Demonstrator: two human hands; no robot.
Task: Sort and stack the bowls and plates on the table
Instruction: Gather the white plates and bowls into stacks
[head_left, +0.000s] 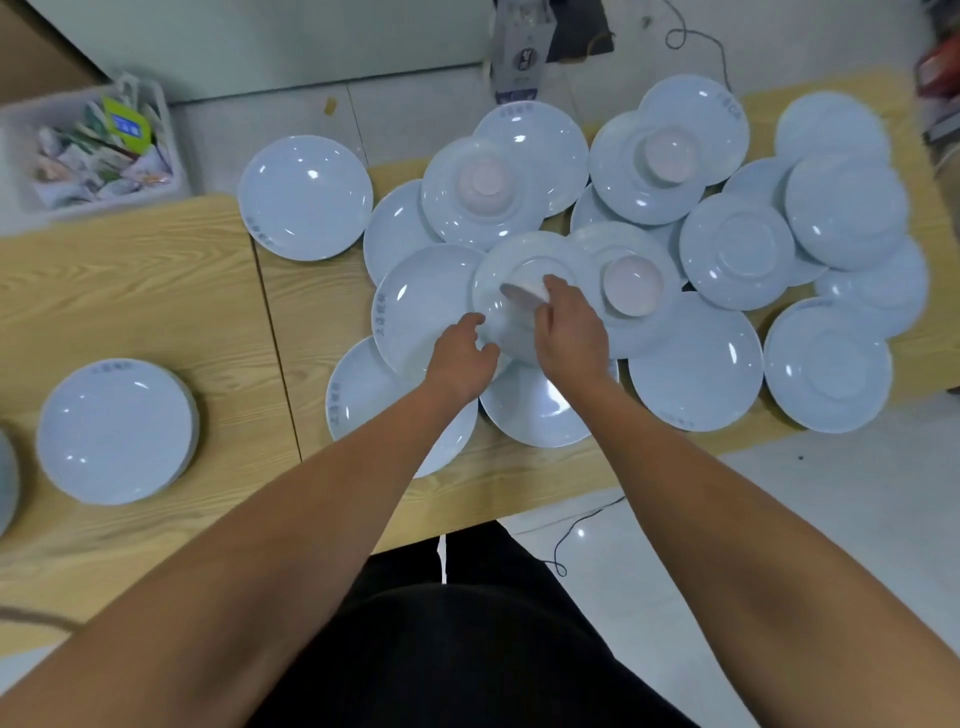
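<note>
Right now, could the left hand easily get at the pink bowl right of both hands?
Probably not easily: the right hand, holding another small bowl, sits between the left hand and that pink bowl.

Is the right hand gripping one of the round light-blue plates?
No, the right hand holds a small pale pink bowl, tipped on its side.

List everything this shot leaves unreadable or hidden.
Head view:
- Lettering on the plates: too small and blurred to read.
- Bowl: half covered by the right grip.
- Left grip: blur hides whether it holds the upturned plate.
- Stack: seen from above, plate count unclear.
- Dish beside it: cut by the left edge.
- Bin contents: blurred.
</note>
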